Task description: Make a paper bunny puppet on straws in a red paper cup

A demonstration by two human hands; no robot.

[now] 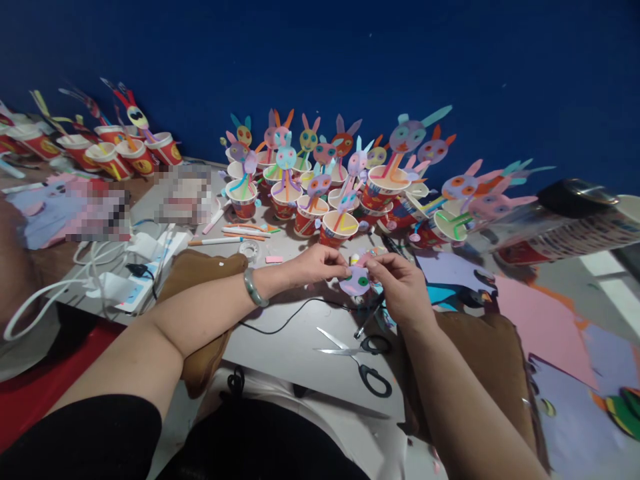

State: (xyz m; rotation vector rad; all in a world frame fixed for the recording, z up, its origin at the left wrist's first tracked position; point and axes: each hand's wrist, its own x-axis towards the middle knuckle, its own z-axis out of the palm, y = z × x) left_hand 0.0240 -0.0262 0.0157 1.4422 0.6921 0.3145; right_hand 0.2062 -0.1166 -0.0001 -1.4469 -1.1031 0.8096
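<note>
Between my two hands is a small purple paper face [355, 283] with green eyes and a pink mouth. My left hand [320, 265] pinches its left edge between thumb and finger. At its upper right, my right hand [397, 285] is closed with thumb and fingertips on the paper, near a pink piece at the top. Just below lies a pair of scissors [367, 363] with black handles, blades spread and pointing left. Bits of blue paper [443, 295] lie right of my right hand.
Paper cups [339, 230] with paper rabbit heads crowd the table's back. More red cups [135, 159] stand left. A power strip [150, 277] with cables lies left. Brown cushions [470, 373] flank my arms. Pink paper [540, 327] and a tube of stacked cups [575, 223] are right.
</note>
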